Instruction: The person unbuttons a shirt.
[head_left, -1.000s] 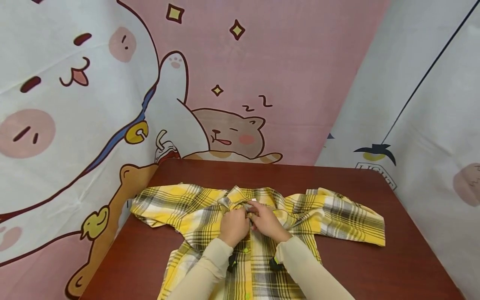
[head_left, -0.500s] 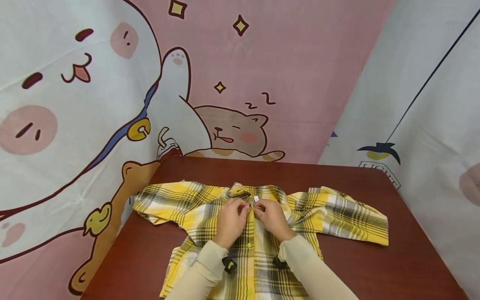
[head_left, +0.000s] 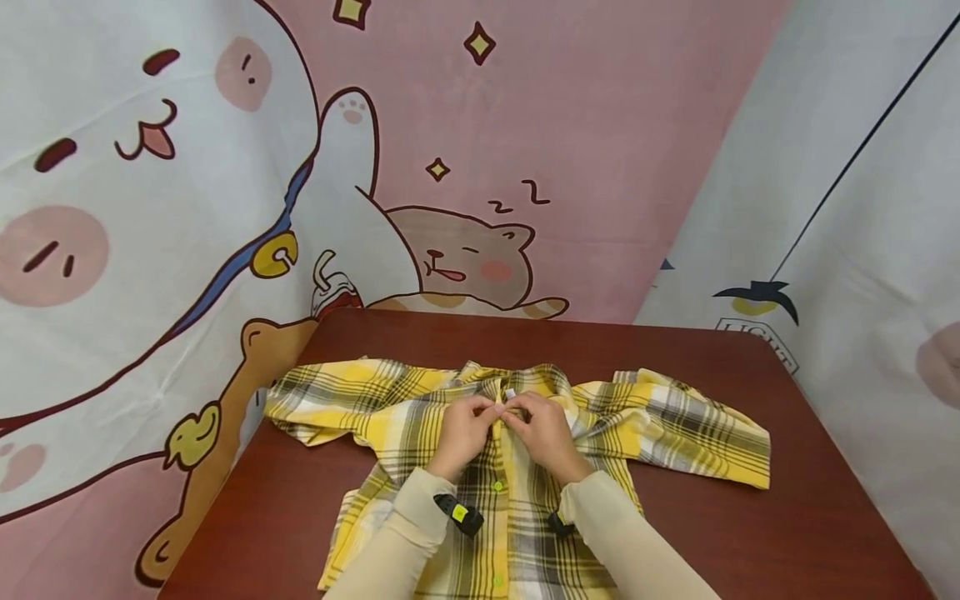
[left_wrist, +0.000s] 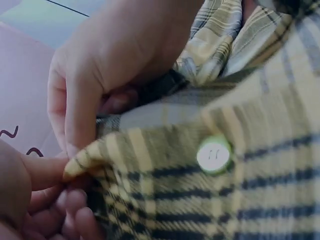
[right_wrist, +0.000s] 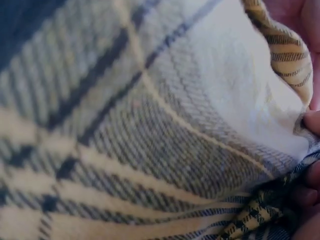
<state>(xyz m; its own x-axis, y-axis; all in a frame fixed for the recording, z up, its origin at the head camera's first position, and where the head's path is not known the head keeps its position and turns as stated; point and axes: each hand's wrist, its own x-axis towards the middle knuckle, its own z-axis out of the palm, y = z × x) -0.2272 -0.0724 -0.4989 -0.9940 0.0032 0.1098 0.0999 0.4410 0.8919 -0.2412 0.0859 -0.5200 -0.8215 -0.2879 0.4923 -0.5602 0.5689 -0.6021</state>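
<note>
A yellow, grey and white plaid shirt lies front up, sleeves spread to both sides. Just below the collar, my left hand pinches the front placket's edge between thumb and fingers. My right hand meets it there, its fingertips pinching the same bit of cloth. The left wrist view shows the folded placket tip between both hands and a light green button on the placket. Further down sits another green button. In the right wrist view, cloth covers most of the frame and fingers show only at the right edge.
The shirt lies on a reddish-brown table, whose far edge meets a cartoon-printed backdrop. A small white label shows inside the collar. Black straps, one being a wrist strap, sit at both wrists.
My hands first bunch the cloth at the collar, then part slightly with the fingers pinching. Now their fingertips meet at the placket. The collar's left side lies flatter than before.
</note>
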